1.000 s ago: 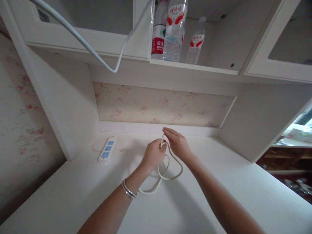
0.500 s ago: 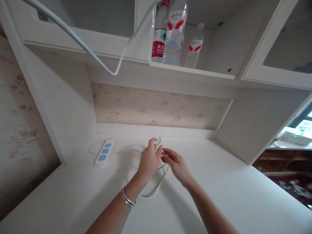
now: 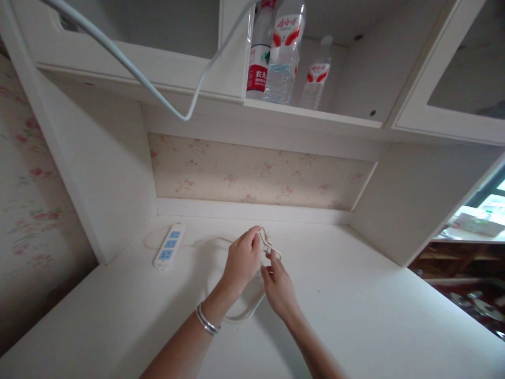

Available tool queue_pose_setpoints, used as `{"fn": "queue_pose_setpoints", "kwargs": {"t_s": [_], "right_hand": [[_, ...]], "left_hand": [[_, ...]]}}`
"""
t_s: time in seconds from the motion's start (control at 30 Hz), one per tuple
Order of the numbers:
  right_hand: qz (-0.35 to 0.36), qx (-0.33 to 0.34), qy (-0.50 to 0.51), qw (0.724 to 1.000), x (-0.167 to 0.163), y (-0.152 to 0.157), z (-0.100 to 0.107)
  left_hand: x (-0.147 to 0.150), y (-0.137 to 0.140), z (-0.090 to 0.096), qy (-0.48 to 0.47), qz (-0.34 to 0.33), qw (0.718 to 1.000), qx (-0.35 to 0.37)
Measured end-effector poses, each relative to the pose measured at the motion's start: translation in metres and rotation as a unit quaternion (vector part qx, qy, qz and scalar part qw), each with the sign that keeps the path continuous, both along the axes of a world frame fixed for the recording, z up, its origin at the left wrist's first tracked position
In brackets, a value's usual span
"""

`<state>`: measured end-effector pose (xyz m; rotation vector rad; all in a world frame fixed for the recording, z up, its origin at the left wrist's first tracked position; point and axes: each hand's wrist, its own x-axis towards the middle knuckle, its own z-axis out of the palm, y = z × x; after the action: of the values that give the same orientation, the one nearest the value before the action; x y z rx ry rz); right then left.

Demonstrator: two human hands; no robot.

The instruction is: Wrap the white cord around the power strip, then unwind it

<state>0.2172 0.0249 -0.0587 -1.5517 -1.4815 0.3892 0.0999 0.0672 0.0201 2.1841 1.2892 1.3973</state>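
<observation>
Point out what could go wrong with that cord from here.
The white cord is bent and bunched at the left hand and right hand, so it could tangle. It appears to run toward the power strip, so a tug might drag that. Its lower loop shows close to the bracelet and might snag, though depth is unclear.
</observation>
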Motion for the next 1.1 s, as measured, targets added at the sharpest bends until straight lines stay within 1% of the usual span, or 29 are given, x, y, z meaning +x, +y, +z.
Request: {"fn": "queue_pose_setpoints", "kwargs": {"t_s": [0.13, 0.2, 0.27, 0.37, 0.5, 0.57, 0.67, 0.73, 0.8, 0.87, 0.93, 1.03, 1.1], "right_hand": [[-0.058, 0.010, -0.017, 0.998, -0.001, 0.001, -0.005], [-0.066, 0.025, -0.010, 0.997, 0.004, 0.004, -0.002], [-0.068, 0.033, 0.009, 0.997, 0.012, 0.009, 0.006], [-0.065, 0.024, 0.041, 0.997, 0.024, 0.018, 0.022], [-0.046, 0.022, 0.031, 0.998, 0.035, 0.030, 0.040], [-0.017, 0.028, 0.002, 0.999, 0.039, 0.035, 0.046], [0.017, 0.009, -0.065, 0.998, 0.047, 0.040, 0.053], [0.048, 0.005, -0.114, 0.992, 0.051, 0.043, 0.057], [0.100, 0.013, -0.134, 0.986, 0.053, 0.045, 0.063], [0.161, 0.011, -0.118, 0.980, 0.053, 0.048, 0.069], [0.205, -0.007, -0.100, 0.974, 0.052, 0.050, 0.077], [0.257, -0.053, -0.092, 0.961, 0.055, 0.048, 0.094], [0.315, -0.104, -0.062, 0.941, 0.059, 0.044, 0.108]], "left_hand": [[-0.003, 0.005, -0.007, 0.021, 0.046, 0.998, -0.023], [-0.005, 0.007, -0.008, 0.049, 0.042, 0.997, -0.033], [-0.007, 0.008, -0.008, 0.069, 0.029, 0.996, -0.043], [-0.008, 0.007, -0.006, 0.074, 0.011, 0.996, -0.051], [-0.005, 0.004, -0.005, 0.067, -0.022, 0.996, -0.057], [-0.004, 0.002, -0.006, 0.067, -0.033, 0.995, -0.067], [-0.004, 0.002, -0.007, 0.058, -0.057, 0.993, -0.085], [-0.003, 0.001, -0.006, 0.035, -0.080, 0.992, -0.096], [-0.001, 0.000, -0.005, 0.001, -0.112, 0.988, -0.104], [0.001, -0.003, -0.003, -0.030, -0.148, 0.983, -0.104], [0.004, -0.006, 0.000, -0.047, -0.170, 0.980, -0.096], [0.002, -0.009, 0.002, -0.028, -0.163, 0.982, -0.090], [-0.002, -0.009, 0.005, 0.007, -0.150, 0.985, -0.085]]}}
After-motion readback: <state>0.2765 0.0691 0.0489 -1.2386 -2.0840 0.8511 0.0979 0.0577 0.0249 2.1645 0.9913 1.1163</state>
